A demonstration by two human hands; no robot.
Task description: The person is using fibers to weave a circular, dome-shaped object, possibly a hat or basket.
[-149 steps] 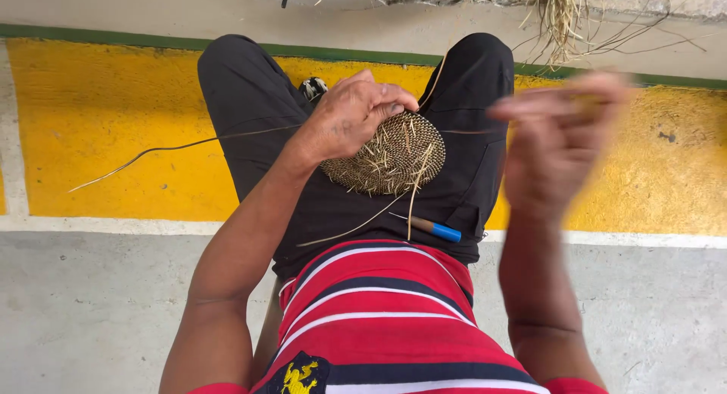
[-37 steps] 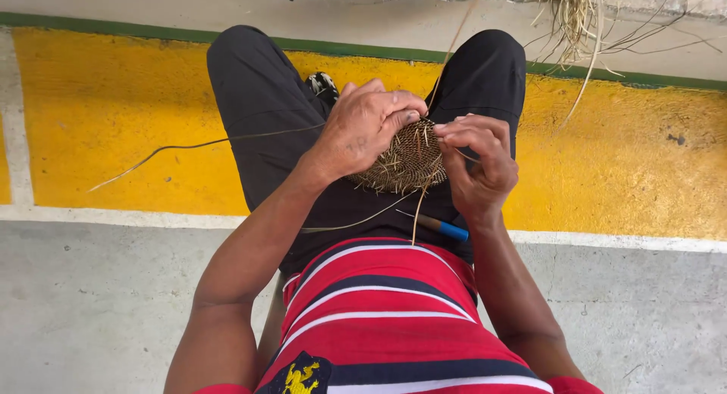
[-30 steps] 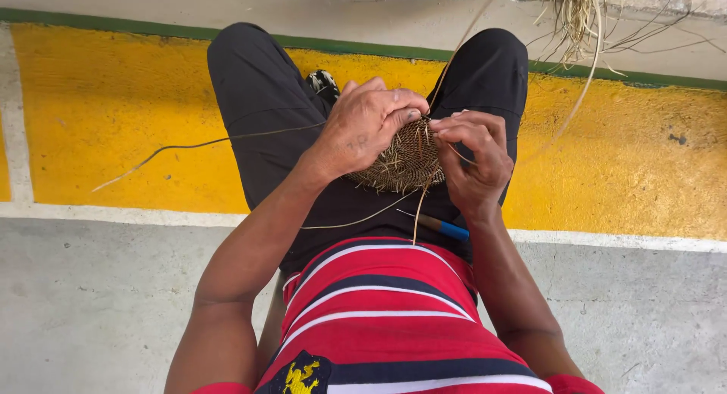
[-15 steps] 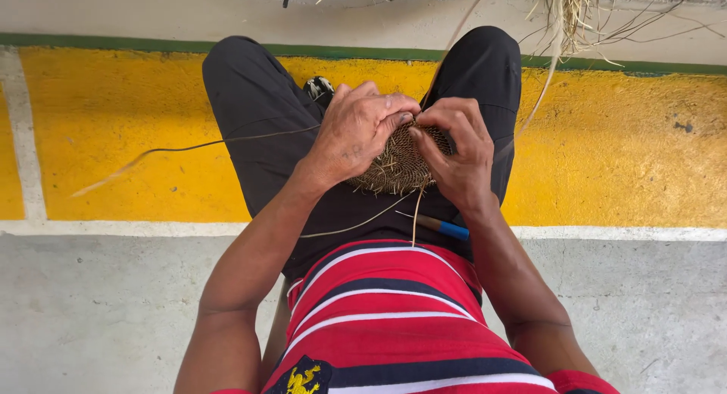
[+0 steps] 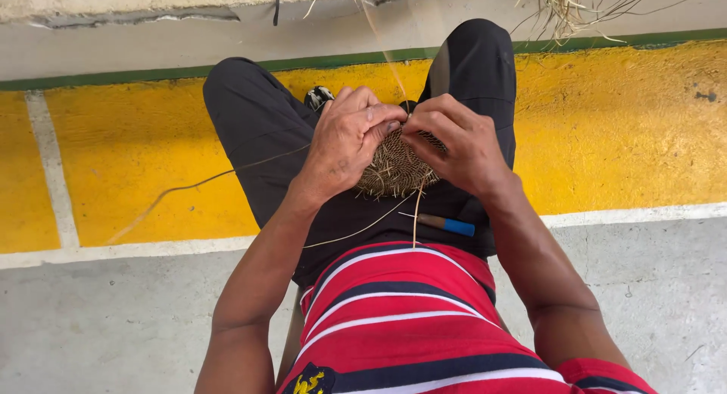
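Left hand [image 5: 350, 144] curled over the round woven straw disc [image 5: 395, 168], fingers bent and pressed together on its upper edge. Right hand [image 5: 458, 145] just beside, fingertips pinching the rim of the same disc, touching the left fingertips. Disc resting under both sets of fingers, on the black shorts [image 5: 261, 129]. Thin loose fibre strands [image 5: 356, 231] hanging below the fingers. Blue-tipped tool [image 5: 448, 224] lying under the right wrist. Beyond the fingers, yellow painted floor [image 5: 628, 129].

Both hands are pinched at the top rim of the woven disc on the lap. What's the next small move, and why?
Probably draw the strand snug with the right hand: both sets of fingertips meet at the rim of the woven disc, the left hand braces it, and the strand runs up from that pinch.
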